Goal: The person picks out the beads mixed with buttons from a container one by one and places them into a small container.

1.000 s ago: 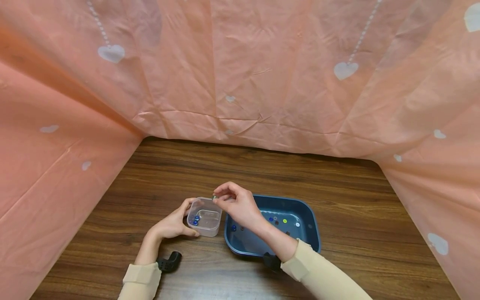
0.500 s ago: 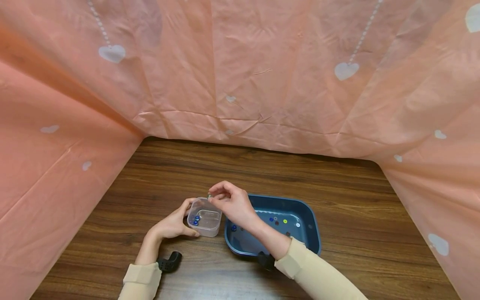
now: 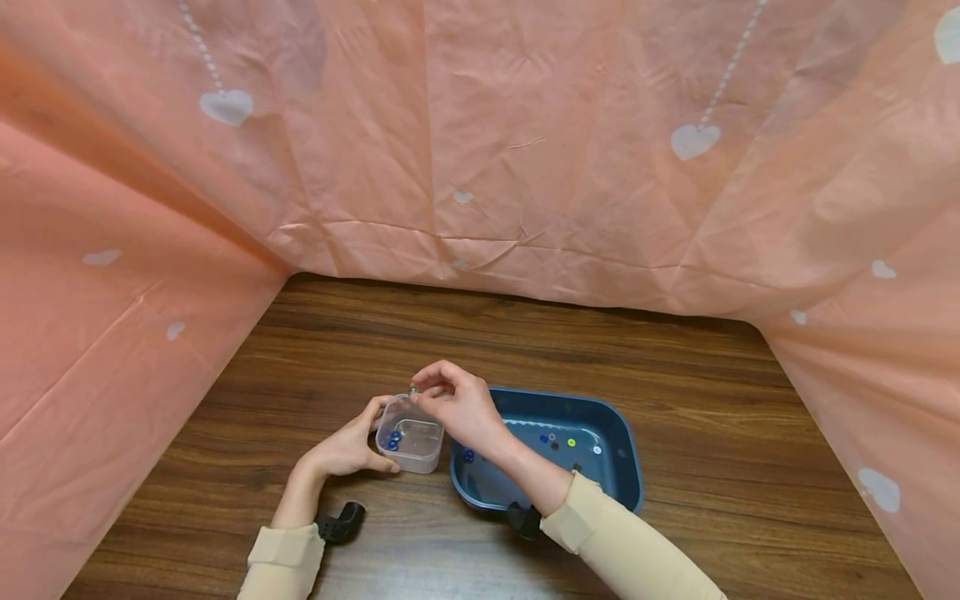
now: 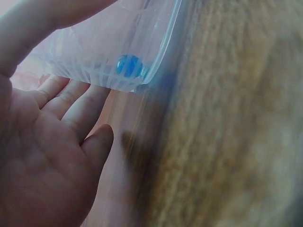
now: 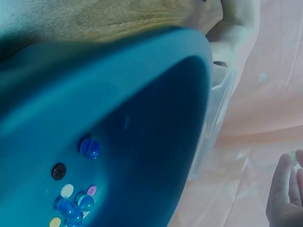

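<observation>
My left hand (image 3: 347, 446) grips a clear plastic container (image 3: 420, 464), fingers on its far side and thumb at its near side. Two blue marbles (image 3: 393, 436) lie inside it, against the left; one blue marble (image 4: 129, 65) shows through the wall in the left wrist view. Over the container's far rim, my right hand (image 3: 468, 412) pinches a small greenish glass marble (image 3: 413, 389) between thumb and fingers. At the right wrist view's edge, the fingertips (image 5: 285, 163) hold that pale green marble.
Right of the container stands a blue basin (image 3: 621, 425) holding buttons and marbles, among them a black button (image 5: 58, 171) and a blue marble (image 5: 90, 148). Both are on a wooden table (image 3: 360, 325). A pink curtain (image 3: 480, 150) hangs around the table.
My right hand, pinching the greenish marble, has moved left from the container's far right corner to above its far rim. The left hand and container have stayed put.
</observation>
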Demonstrator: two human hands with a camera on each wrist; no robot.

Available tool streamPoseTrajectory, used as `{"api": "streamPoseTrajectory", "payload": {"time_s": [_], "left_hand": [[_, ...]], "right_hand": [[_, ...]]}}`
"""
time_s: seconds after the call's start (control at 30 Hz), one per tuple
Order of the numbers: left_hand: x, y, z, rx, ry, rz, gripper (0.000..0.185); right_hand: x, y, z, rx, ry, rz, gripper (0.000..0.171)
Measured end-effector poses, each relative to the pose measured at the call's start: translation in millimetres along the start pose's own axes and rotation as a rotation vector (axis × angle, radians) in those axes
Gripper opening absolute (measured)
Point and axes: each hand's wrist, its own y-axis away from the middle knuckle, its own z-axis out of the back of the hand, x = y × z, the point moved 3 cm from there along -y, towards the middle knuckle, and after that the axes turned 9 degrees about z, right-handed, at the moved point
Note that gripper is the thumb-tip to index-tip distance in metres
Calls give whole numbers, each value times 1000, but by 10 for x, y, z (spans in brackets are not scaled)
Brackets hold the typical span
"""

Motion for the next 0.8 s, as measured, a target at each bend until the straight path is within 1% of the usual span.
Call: {"api": "streamPoseTrajectory", "payload": {"time_s": [0.27, 0.53, 0.67, 0.8], "left_hand": [[2, -7, 3, 10, 4, -18, 92], [-10, -6, 1, 12, 8, -18, 92], [-14, 2, 6, 8, -5, -13, 91], [-10, 4, 8, 8, -14, -21, 91]], "right_hand": [[-14, -12, -12, -7, 1, -11, 17], [15, -8, 7, -11, -3, -7, 17], [18, -11, 12, -13, -5, -12, 17], [21, -12, 18, -10, -11, -16, 17]]}}
